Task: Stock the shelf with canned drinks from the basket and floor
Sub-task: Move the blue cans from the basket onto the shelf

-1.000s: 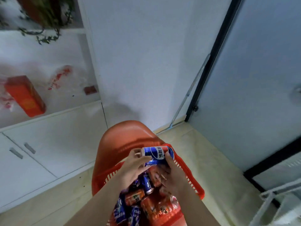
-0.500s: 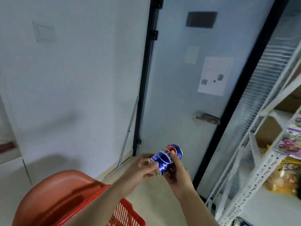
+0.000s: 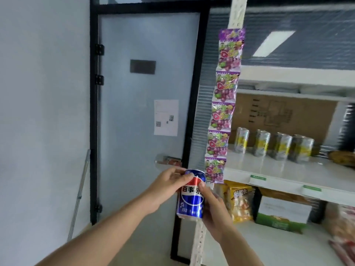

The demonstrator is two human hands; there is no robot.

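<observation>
A blue cola can with a red and white band stands upright in the air, held in both hands in front of the shelf's white post. My left hand pinches its top rim from the left. My right hand wraps its lower right side, thumb on the label. The white shelf is to the right, with several silver and yellow cans in a row at its back. The basket is out of view.
A strip of purple candy packets hangs down the shelf post. Snack bags and a box sit on the lower shelf. A frosted glass door with a black frame stands behind my hands.
The can has come up out of the red basket and turned from lying sideways to upright. My view has swung up and right from the basket to the shelf.
</observation>
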